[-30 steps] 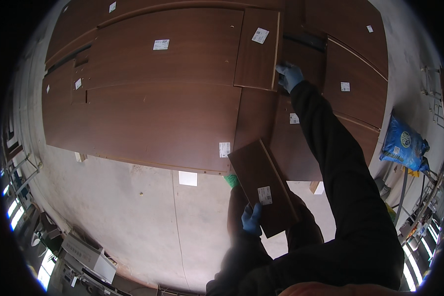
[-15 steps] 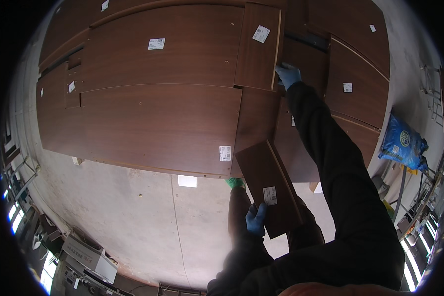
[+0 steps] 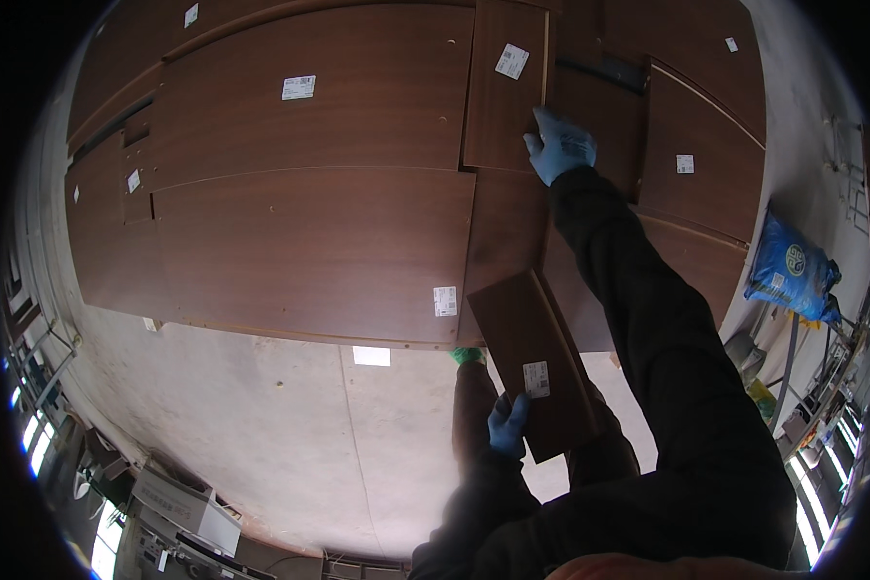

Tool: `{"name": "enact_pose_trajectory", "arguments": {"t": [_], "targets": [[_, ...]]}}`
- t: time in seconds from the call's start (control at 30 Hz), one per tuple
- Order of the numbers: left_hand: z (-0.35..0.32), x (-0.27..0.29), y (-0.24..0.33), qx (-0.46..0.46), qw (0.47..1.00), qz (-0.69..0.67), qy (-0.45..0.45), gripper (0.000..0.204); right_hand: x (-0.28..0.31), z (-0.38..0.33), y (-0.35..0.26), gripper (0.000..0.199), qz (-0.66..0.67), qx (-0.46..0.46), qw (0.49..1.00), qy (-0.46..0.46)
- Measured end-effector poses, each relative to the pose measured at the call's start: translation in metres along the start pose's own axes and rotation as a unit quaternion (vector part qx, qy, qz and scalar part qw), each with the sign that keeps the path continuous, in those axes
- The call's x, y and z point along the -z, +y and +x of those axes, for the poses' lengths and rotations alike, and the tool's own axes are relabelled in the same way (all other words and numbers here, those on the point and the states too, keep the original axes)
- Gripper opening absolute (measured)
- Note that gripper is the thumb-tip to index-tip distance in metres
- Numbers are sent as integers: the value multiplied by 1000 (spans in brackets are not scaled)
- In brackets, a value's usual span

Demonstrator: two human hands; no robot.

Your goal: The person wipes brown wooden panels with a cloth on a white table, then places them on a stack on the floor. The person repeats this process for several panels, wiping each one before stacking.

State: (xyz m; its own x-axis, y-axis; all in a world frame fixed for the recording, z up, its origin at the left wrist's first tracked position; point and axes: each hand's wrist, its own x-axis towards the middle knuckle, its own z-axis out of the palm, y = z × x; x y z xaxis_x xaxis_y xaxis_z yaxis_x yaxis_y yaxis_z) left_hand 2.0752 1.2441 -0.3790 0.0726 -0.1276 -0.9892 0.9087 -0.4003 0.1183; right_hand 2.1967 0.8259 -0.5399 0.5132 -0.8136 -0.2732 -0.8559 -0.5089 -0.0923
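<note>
Gripping a small rectangular dark-brown board (image 3: 522, 333) by its lower left edge, the left hand (image 3: 507, 425) is wearing a blue glove and keeping its thumb near a white printed label (image 3: 536, 379). The board's long axis is running steeply on the diagonal, its far end pointing up and left toward the spread of panels, its near end slanting down and right by the person's legs. Its flat face is showing a smooth, wood-look finish, and a paler line is following its right long edge. Most of the board is extending ahead and to the right of the left hand. Farther forward, the right hand (image 3: 561, 150), also gloved in blue, is hovering over or resting at the right edge of a narrow brown panel (image 3: 501, 111), thumb and forefinger standing apart; whether they are touching it, one cannot tell. This panel is lying lengthwise away from the person, bearing a tilted label (image 3: 512, 62), with a pale strip lining its right side. Beside it, a large brown panel (image 3: 309, 256) is stretching leftward above the grey concrete floor (image 3: 251, 416), while a shiny blue sack (image 3: 788, 275) is sitting at the far right.
</note>
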Motion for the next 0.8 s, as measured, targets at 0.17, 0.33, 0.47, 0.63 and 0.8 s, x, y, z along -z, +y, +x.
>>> {"name": "enact_pose_trajectory", "arguments": {"t": [0.17,0.33,0.47,0.63,0.8], "targets": [[7,4,-8,-53,996,47,-49,40,10,-9,2,43,-47,78,995,38],[0,-6,8,11,1000,8,-19,40,26,-11,11,46,-44,107,992,-58],[-5,-15,19,40,999,8,-17,42,19,6,5,61,36,162,978,124],[1,-14,12,45,999,12,-5,43,-20,26,0,87,-62,172,981,72],[9,-11,-2,10,999,-28,-45,43,-40,24,5,88,-54,208,971,107]]}}
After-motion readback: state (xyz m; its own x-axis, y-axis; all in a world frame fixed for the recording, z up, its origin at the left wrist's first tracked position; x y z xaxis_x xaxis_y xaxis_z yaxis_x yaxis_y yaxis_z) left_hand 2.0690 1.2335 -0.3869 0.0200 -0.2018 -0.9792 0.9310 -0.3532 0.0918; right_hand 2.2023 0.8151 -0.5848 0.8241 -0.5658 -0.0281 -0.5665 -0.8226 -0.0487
